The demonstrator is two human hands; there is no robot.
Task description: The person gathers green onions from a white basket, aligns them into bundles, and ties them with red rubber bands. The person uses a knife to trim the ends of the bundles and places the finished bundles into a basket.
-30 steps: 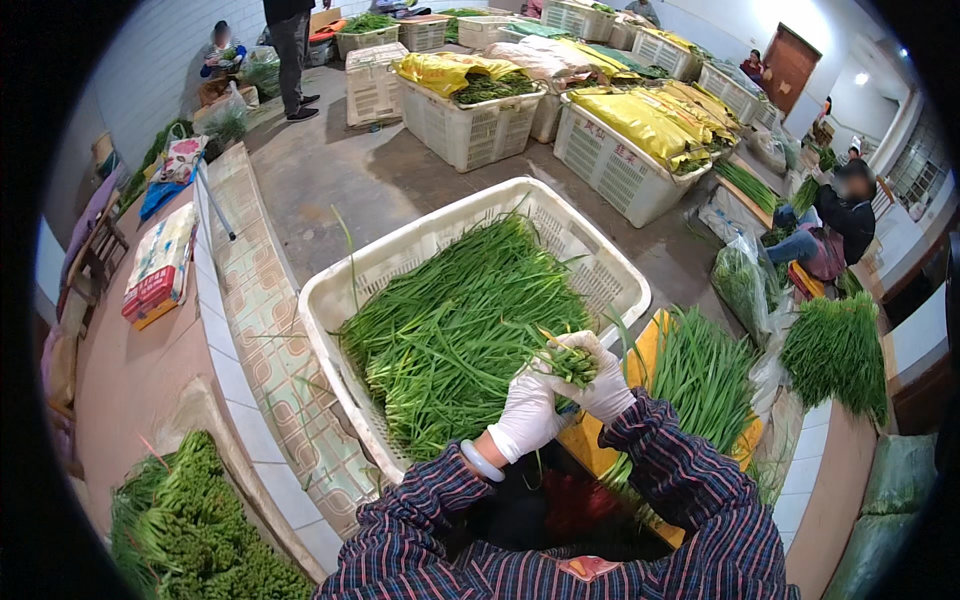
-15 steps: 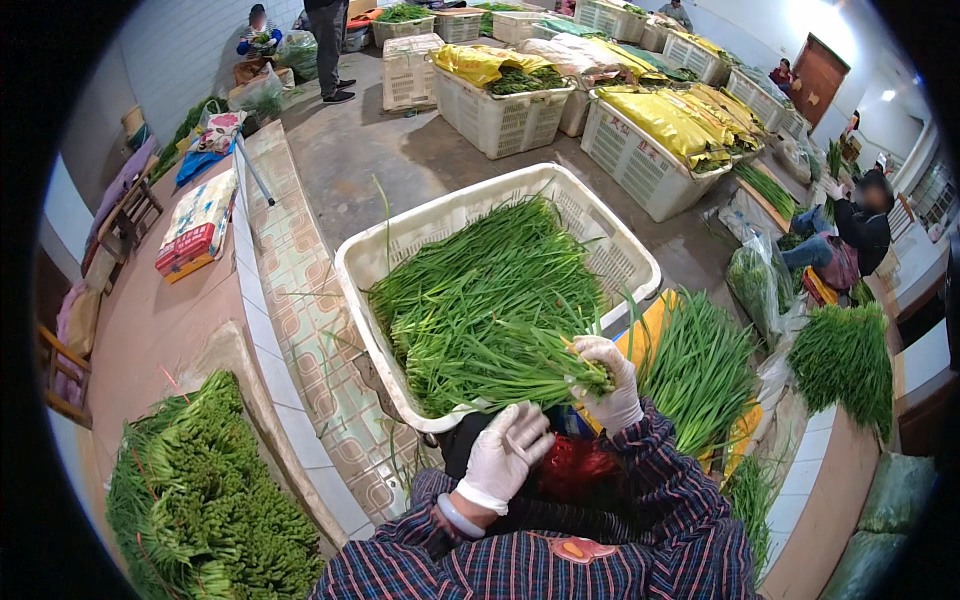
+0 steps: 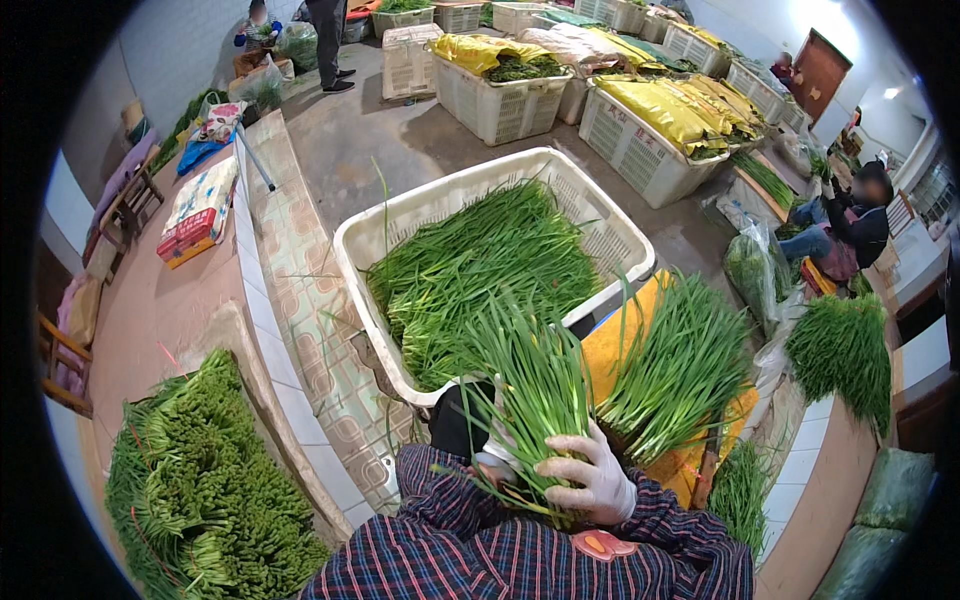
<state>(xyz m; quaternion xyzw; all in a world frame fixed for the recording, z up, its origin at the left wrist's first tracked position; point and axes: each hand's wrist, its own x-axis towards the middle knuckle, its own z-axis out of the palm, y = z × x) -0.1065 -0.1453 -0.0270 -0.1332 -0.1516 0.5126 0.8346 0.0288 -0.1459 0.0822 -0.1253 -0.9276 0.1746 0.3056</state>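
Note:
A loose bunch of garlic chives [image 3: 535,380] stands upright close to my chest, leaves fanning up and away. My gloved right hand [image 3: 590,475] is closed round its lower right side. On the other side my gloved left hand [image 3: 500,445] lies against the bunch, its fingers hidden by the leaves. Just ahead, a white plastic crate [image 3: 618,240] holds a thick layer of more chives [image 3: 490,270]. To the right of the bunch, a pile of long chives [image 3: 680,370] leans on a yellow sheet [image 3: 615,335].
Tied chive bundles [image 3: 215,480] are heaped at lower left beside a tiled ledge [image 3: 290,400]. Further chives [image 3: 840,350] lie at the right, near a seated person [image 3: 850,230]. Covered crates [image 3: 650,150] fill the back; a person stands [image 3: 328,45] at the far left.
The bunch has come from over the crate's near edge toward my chest and turned upright. My left hand, spread open before, has moved in behind the leaves; my right hand has lowered.

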